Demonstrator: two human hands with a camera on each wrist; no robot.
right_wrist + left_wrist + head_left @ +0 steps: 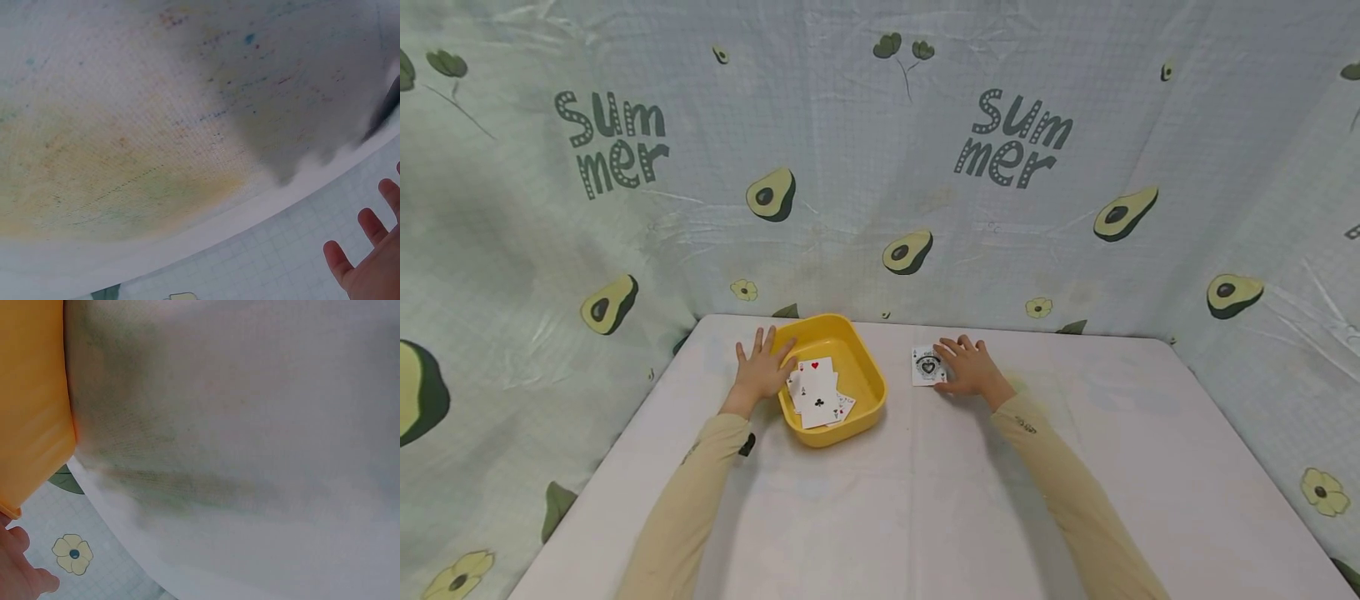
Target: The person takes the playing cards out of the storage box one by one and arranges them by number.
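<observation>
Far cloth (857, 125), left: "summer", split as "sum" over "mer".
Far cloth, right: the same word, split alike.
Cards (817, 385) in the yellow tray (881, 387): a red heart, with a black club nearer; corner marks too small to read.
Card on the table (919, 377), right of the tray: dark ringed emblem.
Sleeves (1067, 492): small dark lettering, illegible.

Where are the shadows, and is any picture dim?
Head view: brightest, soft shadows beside left sleeve and right sleeve; left wrist view: dimmer, table softly shaded; right wrist view: dim too, bumpy grey shadow near the right hand.
</observation>
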